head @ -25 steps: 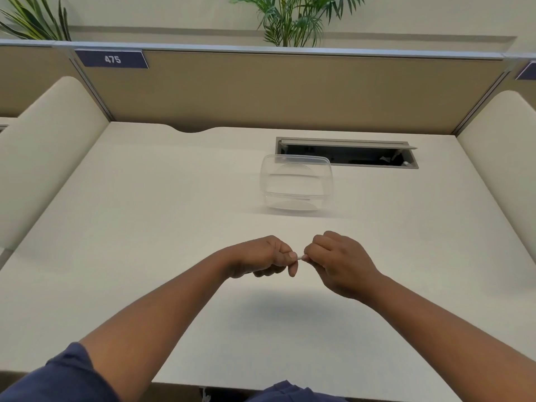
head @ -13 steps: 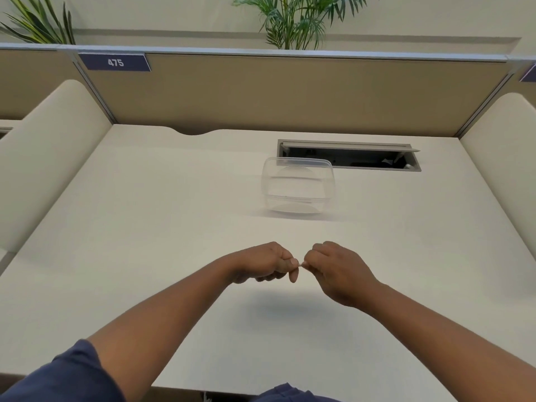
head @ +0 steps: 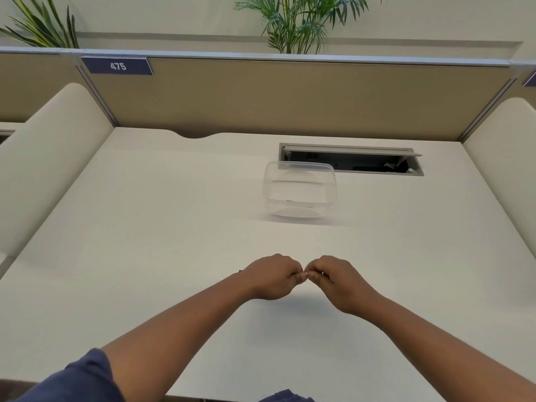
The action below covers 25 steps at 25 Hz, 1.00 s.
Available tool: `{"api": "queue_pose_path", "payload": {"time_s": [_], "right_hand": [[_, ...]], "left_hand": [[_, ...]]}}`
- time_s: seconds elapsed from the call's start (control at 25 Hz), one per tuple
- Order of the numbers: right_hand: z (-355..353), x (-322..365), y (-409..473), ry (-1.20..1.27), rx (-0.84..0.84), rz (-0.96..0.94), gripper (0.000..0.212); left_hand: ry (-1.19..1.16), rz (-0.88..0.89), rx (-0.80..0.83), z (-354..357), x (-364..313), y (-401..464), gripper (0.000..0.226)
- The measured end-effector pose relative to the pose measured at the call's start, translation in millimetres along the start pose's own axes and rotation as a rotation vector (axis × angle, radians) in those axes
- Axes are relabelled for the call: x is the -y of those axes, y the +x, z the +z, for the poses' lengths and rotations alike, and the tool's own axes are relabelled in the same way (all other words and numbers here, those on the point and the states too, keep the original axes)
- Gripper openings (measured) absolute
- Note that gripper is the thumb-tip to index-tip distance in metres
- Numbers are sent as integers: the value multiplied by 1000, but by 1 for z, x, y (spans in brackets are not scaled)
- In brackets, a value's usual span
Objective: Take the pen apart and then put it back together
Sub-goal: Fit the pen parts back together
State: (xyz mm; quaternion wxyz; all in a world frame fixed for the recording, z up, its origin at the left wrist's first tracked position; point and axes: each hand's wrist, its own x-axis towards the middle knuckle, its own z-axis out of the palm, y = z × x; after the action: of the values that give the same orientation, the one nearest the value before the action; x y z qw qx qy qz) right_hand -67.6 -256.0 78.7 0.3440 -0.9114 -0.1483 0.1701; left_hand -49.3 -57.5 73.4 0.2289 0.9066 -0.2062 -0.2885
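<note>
My left hand [head: 272,278] and my right hand [head: 338,281] are both closed into fists above the middle of the white desk [head: 145,227], fingertips touching each other. The pen is almost fully hidden inside the two fists; only a small dark tip [head: 240,271] pokes out at the left hand's outer side. I cannot tell whether the pen is in one piece or in parts.
A clear plastic container [head: 300,190] stands on the desk beyond my hands. Behind it is an open cable slot [head: 351,159] in the desk. Padded dividers flank the desk at left [head: 49,158] and right [head: 504,158], with a tan partition [head: 290,97] at the back.
The two fists have come together: the small pale gap between them seen earlier is closed, and the fingertips now touch.
</note>
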Motion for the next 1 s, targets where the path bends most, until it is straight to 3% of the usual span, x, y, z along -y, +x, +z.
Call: {"api": "queue_pose_path", "payload": {"time_s": [0.12, 0.36, 0.48, 0.56, 0.68, 0.72, 0.76, 0.8, 0.92, 1.0], "right_hand": [[1, -13, 3, 21, -65, -46, 13], [-4, -23, 8, 47, -217, -148, 10], [-8, -24, 9, -84, -241, -218, 7], [-6, -23, 11, -3, -123, -50, 24], [-11, -17, 13, 839, 189, 567, 36], [-13, -18, 13, 943, 241, 659, 36], [-15, -19, 14, 905, 262, 654, 37], [-16, -20, 13, 713, 231, 541, 37], [-13, -25, 11, -199, -69, -69, 27], [-7, -29, 14, -272, -152, -186, 24]], "left_hand": [[-84, 25, -6, 1, 8, 1, 26], [-182, 13, -20, -10, 22, 3, 27], [-296, 0, -6, -16, 22, 4, 26], [-168, 34, -81, -18, 23, 4, 25], [237, 186, -278, -11, 21, 4, 24], [293, 213, -308, -8, 21, 5, 23], [305, 211, -308, -5, 20, 6, 24], [275, 189, -285, -4, 20, 7, 25], [-93, 25, -73, -11, 21, 13, 26], [-265, -13, -16, -16, 22, 15, 25]]}}
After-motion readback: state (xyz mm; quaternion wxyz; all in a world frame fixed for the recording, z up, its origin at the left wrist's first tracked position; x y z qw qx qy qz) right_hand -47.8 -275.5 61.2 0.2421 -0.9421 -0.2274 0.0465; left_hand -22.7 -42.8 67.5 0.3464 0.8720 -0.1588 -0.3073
